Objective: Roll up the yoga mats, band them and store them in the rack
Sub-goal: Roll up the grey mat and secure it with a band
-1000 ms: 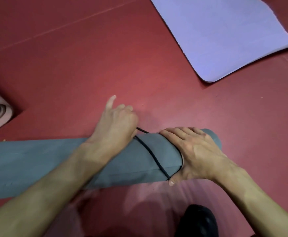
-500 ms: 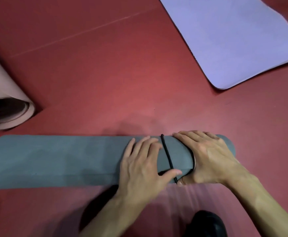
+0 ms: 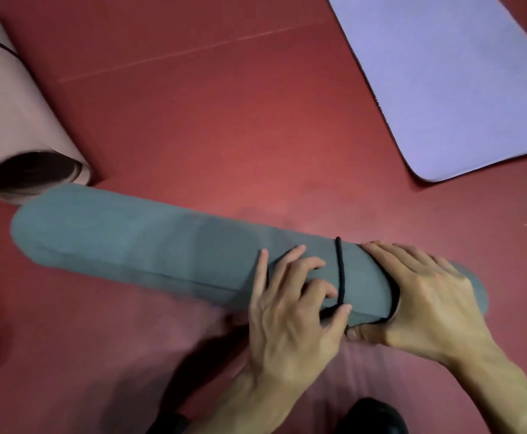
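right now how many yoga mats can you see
3. A grey rolled mat with a black band on it lies across the middle, a pink rolled mat lies at the left edge, and a purple mat lies flat at the upper right. More may be out of frame.

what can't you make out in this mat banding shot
Head view only.
Outside the frame: the rack.
Hidden: underside of the black band, beneath the grey mat; its second loop, partly under the right hand.
Cut off: the pink mat by the left edge, the purple mat by the top and right edges.
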### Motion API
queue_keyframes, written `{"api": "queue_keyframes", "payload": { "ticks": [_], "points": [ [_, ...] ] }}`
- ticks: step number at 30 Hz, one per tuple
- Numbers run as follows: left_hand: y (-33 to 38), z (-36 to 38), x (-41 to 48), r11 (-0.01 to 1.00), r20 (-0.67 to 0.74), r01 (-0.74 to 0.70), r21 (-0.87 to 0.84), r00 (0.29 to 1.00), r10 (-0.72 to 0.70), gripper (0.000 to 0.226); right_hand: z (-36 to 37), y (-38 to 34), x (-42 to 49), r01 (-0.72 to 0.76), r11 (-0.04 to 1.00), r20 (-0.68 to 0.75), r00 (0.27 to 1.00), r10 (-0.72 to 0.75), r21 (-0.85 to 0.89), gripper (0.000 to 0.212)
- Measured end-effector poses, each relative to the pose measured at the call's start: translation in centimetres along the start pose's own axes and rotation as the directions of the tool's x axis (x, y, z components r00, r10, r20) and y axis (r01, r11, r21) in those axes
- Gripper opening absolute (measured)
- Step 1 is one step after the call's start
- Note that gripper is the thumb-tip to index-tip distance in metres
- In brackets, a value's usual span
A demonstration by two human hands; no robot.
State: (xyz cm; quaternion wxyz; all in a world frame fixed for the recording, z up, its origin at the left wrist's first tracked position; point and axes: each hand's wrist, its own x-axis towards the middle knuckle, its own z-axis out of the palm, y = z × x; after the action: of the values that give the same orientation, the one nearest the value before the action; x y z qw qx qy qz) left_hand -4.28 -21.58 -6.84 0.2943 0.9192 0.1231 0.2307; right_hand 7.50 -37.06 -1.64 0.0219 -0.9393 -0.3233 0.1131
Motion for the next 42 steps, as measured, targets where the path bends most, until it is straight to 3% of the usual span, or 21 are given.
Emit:
{"api": "queue_keyframes", "payload": {
  "ticks": [7,13,17,21,23,25,26,28,33,38,42],
  "points": [
    [4.4,5.2,1.3,0.977,-0.043,-0.158,-0.141,0.987,0.154,0.006,0.0,3.0,-4.9,-0.337,0.94,0.005,0.941,0.338,0.059,0.115],
    [2.7,5.8,2.6,0.969,-0.099,-0.244,-0.034,0.966,0.24,0.008,1.6,0.8,-5.2,-0.514,0.851,-0.057,0.851,0.522,0.113,0.119],
    [-3.1,2.9,5.2,0.98,-0.119,-0.178,0.091,0.975,0.188,0.004,2.5,-3.3,-3.9,-0.556,0.808,0.093,0.831,0.549,0.195,0.115],
    [-6.2,1.9,3.3,0.974,-0.128,-0.209,0.084,0.967,0.219,0.007,4.9,-6.3,-5.2,-0.465,0.855,0.131,0.885,0.446,0.228,0.123],
    [-7.0,2.2,1.9,0.985,-0.146,-0.171,0.015,0.974,0.171,0.008,5.0,-6.2,-4.8,-0.383,0.861,0.12,0.924,0.364,0.334,0.122],
    [-7.6,2.2,0.8,0.991,-0.128,-0.092,-0.093,0.988,0.08,0.015,4.4,-5.5,-3.4,-0.206,0.878,0.049,0.977,0.205,0.432,0.095],
    [-7.7,2.2,0.2,0.988,-0.108,-0.039,-0.152,0.994,0.023,0.02,4.1,-5.1,-2.2,-0.079,0.909,-0.054,0.992,0.11,0.409,0.075],
    [-7.7,2.2,-1.4,0.968,-0.065,0.059,-0.243,0.995,-0.077,0.025,4.0,-4.0,0.4,0.099,0.928,-0.221,0.975,-0.018,0.36,0.044],
    [-8.1,1.8,-4.1,0.946,-0.07,0.174,-0.273,0.977,-0.2,0.02,4.5,-0.4,3.7,0.361,0.818,-0.279,0.926,-0.256,0.448,0.029],
    [-8.5,2.3,-3.0,0.99,-0.096,0.038,-0.133,0.994,-0.051,0.012,5.1,1.0,3.2,0.434,0.846,-0.359,0.877,-0.319,0.31,0.018],
    [-9.9,1.8,-0.9,0.998,-0.122,0.067,0.0,0.99,-0.066,0.013,5.8,0.4,4.0,0.36,0.9,-0.419,0.876,-0.237,0.244,0.02]
  ]
}}
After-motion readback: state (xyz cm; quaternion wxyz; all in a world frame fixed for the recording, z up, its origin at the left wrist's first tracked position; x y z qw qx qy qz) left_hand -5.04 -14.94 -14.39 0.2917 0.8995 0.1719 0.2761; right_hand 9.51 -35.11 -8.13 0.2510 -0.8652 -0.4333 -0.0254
